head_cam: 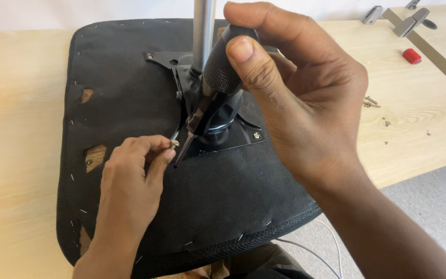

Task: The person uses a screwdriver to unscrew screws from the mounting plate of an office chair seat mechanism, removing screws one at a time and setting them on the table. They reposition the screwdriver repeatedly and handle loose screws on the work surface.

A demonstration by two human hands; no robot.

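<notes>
An upturned chair seat (130, 82) covered in black stapled fabric lies on a light wooden table (16, 103). A black metal mounting plate (233, 137) with a chrome post (203, 31) is fixed at its middle. My right hand (295, 93) grips a screwdriver (218, 77) by its black textured handle, the tip slanting down to the plate's near-left corner. My left hand (132, 175) pinches a small screw (174, 142) right beside the screwdriver tip.
Loose screws (371, 102) lie on the table right of the seat. A small red object (412, 56) and grey metal brackets (411, 23) sit at the far right. The table's edge drops to grey floor (429, 206) at right; a thin cable (311, 250) hangs below.
</notes>
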